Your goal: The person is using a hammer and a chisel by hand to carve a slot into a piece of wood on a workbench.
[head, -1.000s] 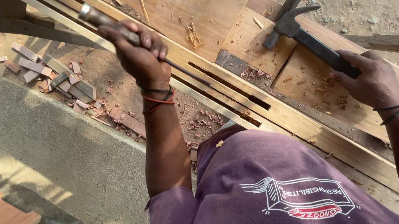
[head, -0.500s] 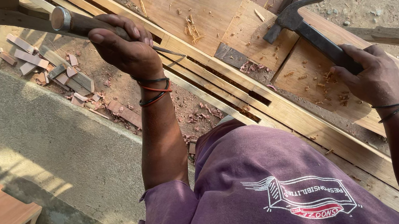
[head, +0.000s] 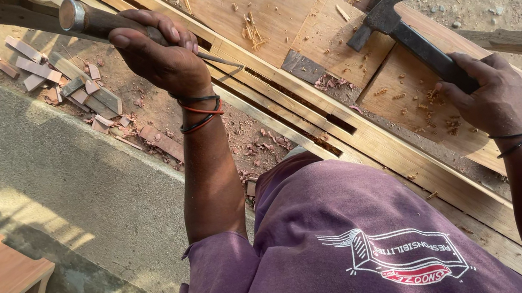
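- Fingers of the left hand [head: 165,60] are wrapped around a chisel [head: 106,20], its wooden handle gripped above the slotted wooden frame [head: 312,116].
- Right hand [head: 489,97] fingers are closed around a claw hammer [head: 409,37], raised over the boards.

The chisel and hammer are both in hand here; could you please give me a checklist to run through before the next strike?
1. Left hand wrapped fully round the chisel handle: ok.
2. Right hand gripping the claw hammer low on its handle: ok.
3. Chisel tip seated in the groove of the wooden frame: cannot tell, the hand hides the blade.
4. Hammer lifted off the board: cannot tell.
5. No fingers over the chisel's metal-ringed striking end: ok.
6. Work area free of loose offcuts and chips: not ok.
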